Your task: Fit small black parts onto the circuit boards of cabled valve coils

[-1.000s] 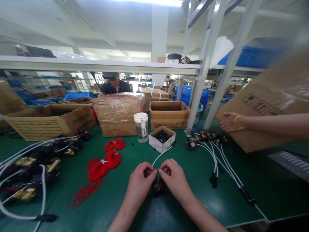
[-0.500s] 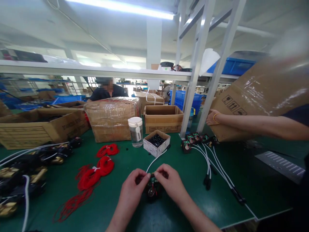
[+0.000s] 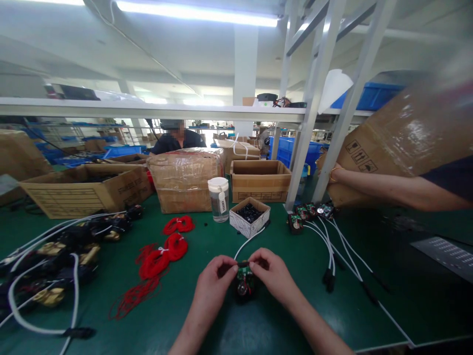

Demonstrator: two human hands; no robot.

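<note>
My left hand point(image 3: 214, 286) and my right hand point(image 3: 271, 276) pinch the top of a small black valve part point(image 3: 245, 286) that rests on the green table point(image 3: 185, 315). A white cable point(image 3: 249, 241) runs from the part toward a small white box of black pieces point(image 3: 249, 217). Both hands have their fingers closed on the part. Bundles of red ties point(image 3: 158, 259) lie to the left of my hands.
A pile of brass valves with white cables point(image 3: 55, 256) lies at the left. More cabled parts point(image 3: 314, 214) lie at the right. A clear jar point(image 3: 219, 198) and cardboard boxes point(image 3: 183, 180) stand behind. A co-worker's arm point(image 3: 388, 187) holds a large box point(image 3: 402, 138) at the right. Another person sits behind the boxes.
The co-worker's large cardboard box has been lifted up off the table at the right. My hands stay pinched on the black part, and the view has shifted slightly.
</note>
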